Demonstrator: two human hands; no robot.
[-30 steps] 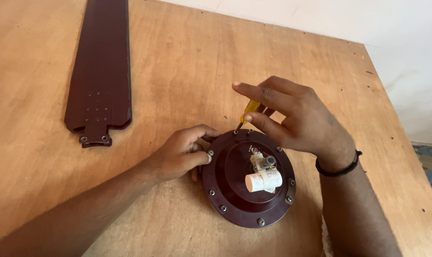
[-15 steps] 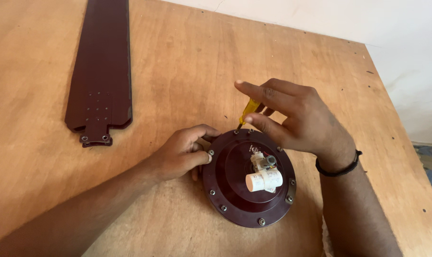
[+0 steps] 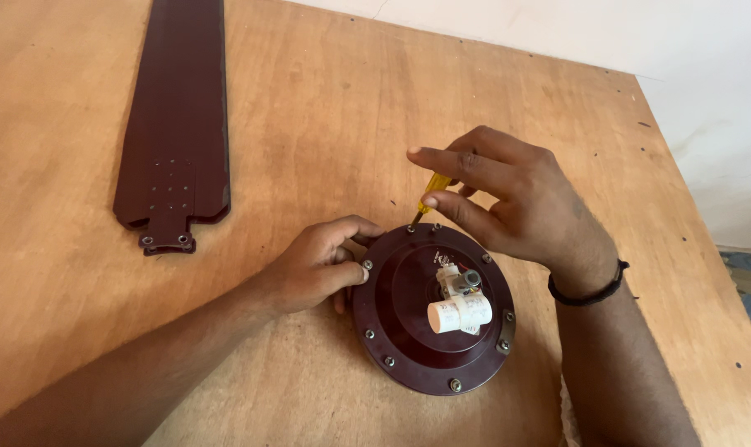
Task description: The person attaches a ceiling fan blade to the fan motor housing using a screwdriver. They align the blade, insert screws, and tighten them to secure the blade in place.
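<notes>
The person's right hand (image 3: pixel 516 203) is gripping a yellow-handled screwdriver (image 3: pixel 432 189) between thumb and fingers, its tip resting on a screw at the far rim of the maroon ceiling fan motor housing (image 3: pixel 409 319). The left hand (image 3: pixel 317 265) is curling closed around the housing's left edge, thumb on top. The housing is lying flat near the front of the wooden table (image 3: pixel 326 108), a white capacitor (image 3: pixel 460 314) sitting at its centre. A maroon fan blade (image 3: pixel 177 124) is lying well apart, far left.
</notes>
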